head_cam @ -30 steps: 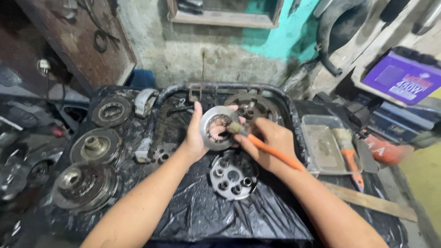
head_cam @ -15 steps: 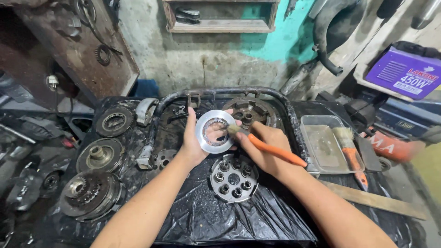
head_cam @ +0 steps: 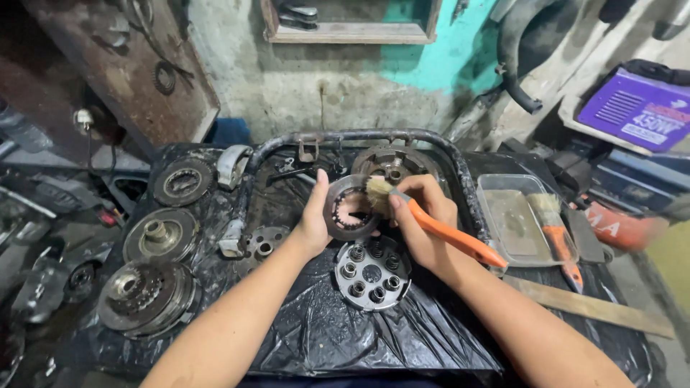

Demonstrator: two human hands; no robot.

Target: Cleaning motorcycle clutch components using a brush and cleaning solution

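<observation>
Over black sheet: left hand (head_cam: 314, 219) grips ring (head_cam: 351, 208); right hand (head_cam: 424, 215) brush (head_cam: 431, 223).

A dark, toothed metal clutch ring (head_cam: 351, 210) stands upright, pinched between left fingers; an orange-handled bristle brush (head_cam: 431, 223), gripped by right fingers, touches its rim.

A black plastic sheet (head_cam: 345, 345) covers the work surface. On it near the middle lies a round hub with six posts (head_cam: 372, 273). At the left lie three round clutch parts (head_cam: 147, 294); at the right, a clear tray (head_cam: 514, 219) and a wooden strip (head_cam: 589, 305).
</observation>
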